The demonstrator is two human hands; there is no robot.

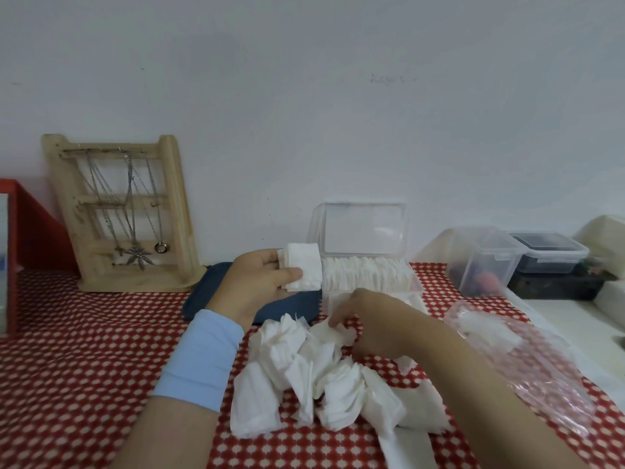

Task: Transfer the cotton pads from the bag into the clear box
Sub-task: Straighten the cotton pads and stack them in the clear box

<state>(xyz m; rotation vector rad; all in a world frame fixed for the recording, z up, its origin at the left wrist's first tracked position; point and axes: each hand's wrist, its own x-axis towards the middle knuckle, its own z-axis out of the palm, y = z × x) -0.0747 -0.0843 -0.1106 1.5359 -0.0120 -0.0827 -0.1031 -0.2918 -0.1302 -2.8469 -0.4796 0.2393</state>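
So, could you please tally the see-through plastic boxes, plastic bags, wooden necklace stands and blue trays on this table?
See-through plastic boxes: 3 (pad box, middle box, dark-filled box)
Plastic bag: 1
Wooden necklace stand: 1
Blue tray: 1
Total: 6

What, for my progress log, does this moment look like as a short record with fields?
left hand: holds a stack of pads just left of the clear box
right hand: fingers at the top of the loose pile; grip unclear
clear box: lid raised, a row of pads already standing inside
bag: clear plastic, lying right of the pile
surface: red patterned cloth
step: many pads not yet boxed
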